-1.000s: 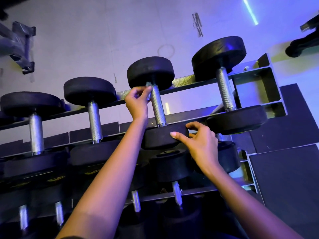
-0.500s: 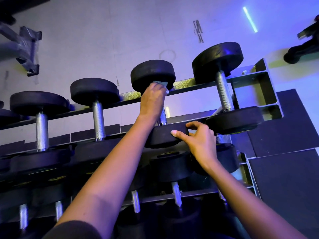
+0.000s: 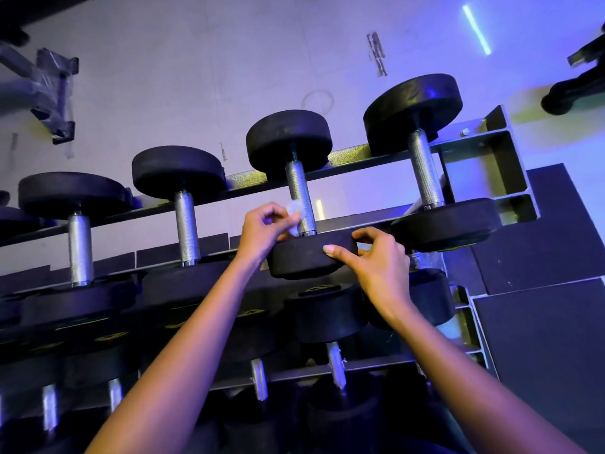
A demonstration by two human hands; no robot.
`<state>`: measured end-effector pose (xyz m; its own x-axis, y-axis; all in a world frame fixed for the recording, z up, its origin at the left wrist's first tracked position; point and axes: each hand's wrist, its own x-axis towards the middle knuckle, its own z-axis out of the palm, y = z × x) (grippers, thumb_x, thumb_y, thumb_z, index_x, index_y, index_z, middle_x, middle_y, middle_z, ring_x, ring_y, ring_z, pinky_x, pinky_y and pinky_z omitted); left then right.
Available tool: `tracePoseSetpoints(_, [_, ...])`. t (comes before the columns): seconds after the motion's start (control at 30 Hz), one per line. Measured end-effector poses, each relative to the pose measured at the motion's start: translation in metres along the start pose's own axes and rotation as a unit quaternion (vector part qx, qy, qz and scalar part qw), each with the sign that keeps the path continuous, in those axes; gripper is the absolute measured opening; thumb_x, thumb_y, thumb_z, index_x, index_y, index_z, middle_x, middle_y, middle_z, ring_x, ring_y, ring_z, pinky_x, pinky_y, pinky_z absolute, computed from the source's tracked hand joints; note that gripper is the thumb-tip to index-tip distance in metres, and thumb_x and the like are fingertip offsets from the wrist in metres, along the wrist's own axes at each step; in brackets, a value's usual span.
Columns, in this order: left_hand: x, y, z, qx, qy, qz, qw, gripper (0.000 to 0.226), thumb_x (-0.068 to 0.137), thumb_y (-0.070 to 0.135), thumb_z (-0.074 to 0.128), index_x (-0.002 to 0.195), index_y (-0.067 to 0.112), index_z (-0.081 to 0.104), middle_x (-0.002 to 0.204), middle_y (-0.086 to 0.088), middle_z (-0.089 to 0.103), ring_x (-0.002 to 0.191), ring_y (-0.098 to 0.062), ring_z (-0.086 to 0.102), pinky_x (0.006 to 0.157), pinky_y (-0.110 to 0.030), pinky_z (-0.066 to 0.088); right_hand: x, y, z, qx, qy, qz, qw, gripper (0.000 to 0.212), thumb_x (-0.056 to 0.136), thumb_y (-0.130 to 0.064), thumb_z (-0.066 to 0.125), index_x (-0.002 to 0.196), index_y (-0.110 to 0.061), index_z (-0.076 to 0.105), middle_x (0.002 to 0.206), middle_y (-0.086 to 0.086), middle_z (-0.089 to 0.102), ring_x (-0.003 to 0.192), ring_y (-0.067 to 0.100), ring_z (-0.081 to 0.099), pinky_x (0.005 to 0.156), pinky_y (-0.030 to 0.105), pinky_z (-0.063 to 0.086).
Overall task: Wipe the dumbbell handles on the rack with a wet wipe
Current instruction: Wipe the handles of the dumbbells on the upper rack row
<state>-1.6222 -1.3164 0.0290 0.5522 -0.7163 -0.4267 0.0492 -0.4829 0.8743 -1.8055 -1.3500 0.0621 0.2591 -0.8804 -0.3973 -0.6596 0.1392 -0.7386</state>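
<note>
At the top tier of a grey angle-steel dumbbell rack [image 3: 350,158], pinches a small crumpled pale wet wipe [image 3: 293,209] in the curled fingers of the left hand [image 3: 262,231] and holds it against the left side of a knurled silver steel handle [image 3: 299,191], just above the near head. Steadies that dumbbell with the right hand [image 3: 381,267], thumb and fingers clamped on the rim of its round matte-black rubber head [image 3: 304,262]. Reaches with both bare forearms up from the bottom edge of the view. Shows the wiped dumbbell third in a row of four laid across two flat rails, between a smaller black dumbbell [image 3: 183,204] to the left and a larger black dumbbell [image 3: 422,165] at the rack's right end. Shows cross-hatched, dully shining metal on the handle, bare above the wipe. Takes in lower-tier black dumbbells [image 3: 327,312], a scuffed pale floor [image 3: 196,77] washed in blue-violet light and dark flat rubber mats [image 3: 543,244] at right.
</note>
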Motion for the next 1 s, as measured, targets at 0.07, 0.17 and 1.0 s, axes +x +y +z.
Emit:
tracePoseSetpoints(0.07, [0.001, 0.005, -0.001, 0.035, -0.025, 0.047, 0.998, 0.011, 0.077, 0.001, 0.07, 0.082, -0.002, 0.062, 0.072, -0.005, 0.062, 0.057, -0.002, 0.061, 0.054, -0.017, 0.052, 0.0, 0.0, 0.0, -0.002, 0.0, 0.001, 1.0, 0.061, 0.069, -0.054, 0.074, 0.113, -0.013, 0.063, 0.107, 0.002, 0.066, 0.107, 0.021, 0.056, 0.076, 0.027, 0.033])
tracePoseSetpoints(0.17, [0.028, 0.028, 0.011, 0.087, 0.006, 0.139, 0.986, 0.018, 0.075, 0.004, 0.072, 0.086, 0.01, 0.058, 0.08, -0.004, 0.055, 0.062, -0.011, 0.055, 0.047, -0.022, 0.047, 0.0, -0.001, 0.0, -0.005, -0.002, 0.005, 1.0, 0.061, 0.068, -0.054, 0.074, 0.112, -0.014, 0.064, 0.106, 0.002, 0.066, 0.106, 0.022, 0.057, 0.079, 0.031, 0.04])
tracePoseSetpoints(1.0, [0.041, 0.028, 0.004, 0.103, 0.02, 0.164, 0.981, 0.017, 0.074, 0.006, 0.074, 0.09, 0.01, 0.071, 0.084, -0.004, 0.065, 0.076, -0.008, 0.06, 0.069, -0.018, 0.048, 0.002, 0.0, 0.001, -0.013, 0.002, 0.006, 1.0, 0.059, 0.068, -0.054, 0.075, 0.11, -0.014, 0.065, 0.107, 0.002, 0.067, 0.106, 0.022, 0.058, 0.076, 0.028, 0.036])
